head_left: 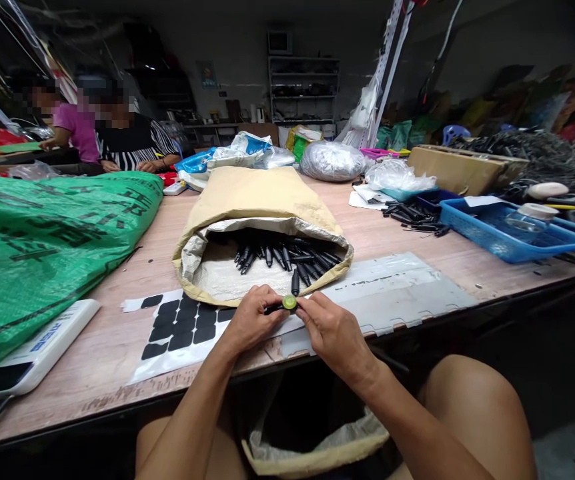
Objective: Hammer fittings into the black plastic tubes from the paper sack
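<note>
My left hand (257,315) is closed, its thumb and fingers pinching a black pen-shaped part (273,308). A small round yellow-green piece (289,302) shows between my hands, at that part's end. At its right edge the fingers of my right hand (331,327) pinch together; how the two pieces join is too small to make out. Just beyond lies an open tan woven sack (267,193), its mouth toward me, with several black pen-shaped parts (287,257) inside. Under my left hand is a white sheet of black rounded-square stickers (182,323).
A green woven sack (57,247) and a white device (52,350) lie left. A grey sheet (402,287) lies right, before a blue basket (507,233) and loose black parts (415,217). Another sack (317,453) opens below the table edge. Two people sit at the far left.
</note>
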Motion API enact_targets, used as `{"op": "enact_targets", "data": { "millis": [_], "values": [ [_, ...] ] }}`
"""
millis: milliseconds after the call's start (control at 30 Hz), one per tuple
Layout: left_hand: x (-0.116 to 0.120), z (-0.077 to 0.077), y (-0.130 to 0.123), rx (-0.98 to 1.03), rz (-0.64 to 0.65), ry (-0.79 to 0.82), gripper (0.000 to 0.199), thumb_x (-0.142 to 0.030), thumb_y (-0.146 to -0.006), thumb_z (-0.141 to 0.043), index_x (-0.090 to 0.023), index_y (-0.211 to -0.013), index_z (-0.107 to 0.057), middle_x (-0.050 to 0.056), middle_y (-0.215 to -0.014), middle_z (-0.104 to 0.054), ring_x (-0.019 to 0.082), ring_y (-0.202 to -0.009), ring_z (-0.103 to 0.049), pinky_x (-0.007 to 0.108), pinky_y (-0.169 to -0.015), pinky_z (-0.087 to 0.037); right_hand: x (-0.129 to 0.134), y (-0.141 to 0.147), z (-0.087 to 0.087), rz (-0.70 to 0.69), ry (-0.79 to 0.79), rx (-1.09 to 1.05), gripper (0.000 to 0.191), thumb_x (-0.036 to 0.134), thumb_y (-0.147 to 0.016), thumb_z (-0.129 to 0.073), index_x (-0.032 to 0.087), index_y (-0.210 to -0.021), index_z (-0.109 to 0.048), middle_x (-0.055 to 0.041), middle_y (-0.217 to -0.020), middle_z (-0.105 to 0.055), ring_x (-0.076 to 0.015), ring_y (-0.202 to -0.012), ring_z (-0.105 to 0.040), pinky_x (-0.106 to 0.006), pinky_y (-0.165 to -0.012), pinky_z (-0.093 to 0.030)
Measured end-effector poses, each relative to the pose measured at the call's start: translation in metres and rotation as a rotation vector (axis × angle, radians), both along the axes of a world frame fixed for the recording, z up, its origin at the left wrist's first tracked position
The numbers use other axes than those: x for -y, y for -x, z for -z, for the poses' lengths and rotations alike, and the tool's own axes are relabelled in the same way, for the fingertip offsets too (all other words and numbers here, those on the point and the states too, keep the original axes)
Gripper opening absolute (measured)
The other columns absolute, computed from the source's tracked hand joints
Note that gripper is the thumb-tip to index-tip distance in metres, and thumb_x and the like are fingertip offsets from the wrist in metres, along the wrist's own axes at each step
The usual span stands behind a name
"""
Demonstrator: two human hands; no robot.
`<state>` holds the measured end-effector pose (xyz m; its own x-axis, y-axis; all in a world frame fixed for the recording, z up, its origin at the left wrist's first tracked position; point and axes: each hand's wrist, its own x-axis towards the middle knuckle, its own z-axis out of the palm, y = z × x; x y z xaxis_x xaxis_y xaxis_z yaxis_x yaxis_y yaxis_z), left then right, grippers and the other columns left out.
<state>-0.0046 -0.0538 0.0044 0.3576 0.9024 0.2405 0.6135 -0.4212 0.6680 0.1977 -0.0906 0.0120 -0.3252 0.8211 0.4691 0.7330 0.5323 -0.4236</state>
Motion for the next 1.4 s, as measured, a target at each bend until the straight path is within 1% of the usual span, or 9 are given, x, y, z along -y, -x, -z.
{"op": "enact_targets", "data": {
  "millis": [133,367,467,667,967,1100,1200,1300,1400],
  "values": [
    [0.0,0.002,0.0,0.021,-0.035,0.03,0.021,-0.026,-0.084,-0.07,-0.023,-0.101,-0.081,0.004,-0.091,-0.067,0.023,-0.096,-0.057,0.037,-0.092,-0.041,-0.003,-0.006,-0.001,0.028,-0.042,-0.085,0.029,0.028,-0.104,-0.045,0.02,-0.12,-0.068,-0.0064,-0.099,-0.068,-0.0174,-0.092,-0.066,-0.026,-0.081,-0.049],
    [0.001,0.002,-0.001,0.026,-0.064,0.043,0.022,-0.027,-0.082,-0.072,-0.024,-0.101,-0.081,0.003,-0.089,-0.067,0.024,-0.097,-0.057,0.038,-0.091,-0.042,-0.009,-0.023,0.003,0.052,-0.036,-0.104,0.028,0.029,-0.103,-0.047,0.021,-0.116,-0.071,-0.0052,-0.097,-0.069,-0.0168,-0.09,-0.066,-0.026,-0.082,-0.049],
    [0.0,0.001,0.0,0.009,-0.054,0.057,0.021,-0.027,-0.083,-0.07,-0.023,-0.101,-0.08,0.004,-0.092,-0.068,0.025,-0.099,-0.058,0.038,-0.091,-0.042,-0.02,-0.049,0.0,0.167,-0.098,-0.135,0.029,0.033,-0.102,-0.051,0.021,-0.12,-0.07,-0.005,-0.1,-0.07,-0.0173,-0.093,-0.066,-0.027,-0.083,-0.048],
    [-0.002,0.003,0.003,-0.012,-0.042,0.065,0.023,-0.033,-0.086,-0.065,-0.023,-0.102,-0.079,0.005,-0.094,-0.069,0.025,-0.099,-0.057,0.039,-0.091,-0.041,-0.051,-0.101,0.01,0.558,-0.069,0.112,0.023,0.029,-0.097,-0.058,0.024,-0.111,-0.076,-0.0038,-0.097,-0.071,-0.0173,-0.083,-0.062,-0.03,-0.069,-0.039],
    [-0.003,-0.002,0.002,-0.038,-0.038,0.097,0.025,-0.037,-0.091,-0.058,-0.023,-0.103,-0.076,0.005,-0.099,-0.069,0.026,-0.102,-0.057,0.041,-0.095,-0.04,-0.058,-0.106,0.031,0.606,-0.129,0.237,0.022,0.027,-0.094,-0.062,0.024,-0.11,-0.076,-0.0052,-0.096,-0.07,-0.0206,-0.089,-0.055,-0.032,-0.075,-0.035],
    [0.026,-0.029,-0.01,0.004,0.014,0.179,0.027,-0.039,-0.096,-0.054,-0.024,-0.103,-0.074,0.003,-0.102,-0.071,0.024,-0.1,-0.06,0.036,-0.093,-0.043,-0.057,-0.104,0.029,0.611,-0.112,0.228,0.02,0.028,-0.094,-0.061,0.022,-0.105,-0.077,-0.0055,-0.094,-0.068,-0.0205,-0.09,-0.056,-0.032,-0.075,-0.035],
    [0.064,-0.041,-0.029,0.033,0.227,0.408,0.025,-0.04,-0.098,-0.054,-0.029,-0.107,-0.073,-0.001,-0.099,-0.074,0.02,-0.092,-0.066,0.03,-0.083,-0.048,-0.056,-0.103,0.029,0.618,-0.12,0.234,0.021,0.029,-0.094,-0.06,0.022,-0.106,-0.076,-0.0055,-0.095,-0.068,-0.0206,-0.091,-0.056,-0.033,-0.075,-0.035],
    [0.092,-0.019,-0.052,-0.171,0.31,0.563,0.021,-0.037,-0.089,-0.061,-0.03,-0.103,-0.075,0.002,-0.093,-0.076,0.026,-0.09,-0.07,0.035,-0.079,-0.049,-0.056,-0.103,0.029,0.623,-0.124,0.236,0.021,0.029,-0.094,-0.059,0.022,-0.105,-0.076,-0.0052,-0.094,-0.068,-0.0206,-0.091,-0.056,-0.033,-0.076,-0.035],
    [0.1,0.034,-0.074,-0.364,0.169,0.625,0.028,-0.033,-0.084,-0.057,-0.024,-0.104,-0.075,0.018,-0.105,-0.074,0.041,-0.105,-0.07,0.051,-0.084,-0.05,-0.056,-0.103,0.029,0.621,-0.128,0.23,0.021,0.029,-0.094,-0.059,0.022,-0.104,-0.076,-0.0053,-0.095,-0.067,-0.0207,-0.09,-0.056,-0.032,-0.076,-0.035]
  ]
}}
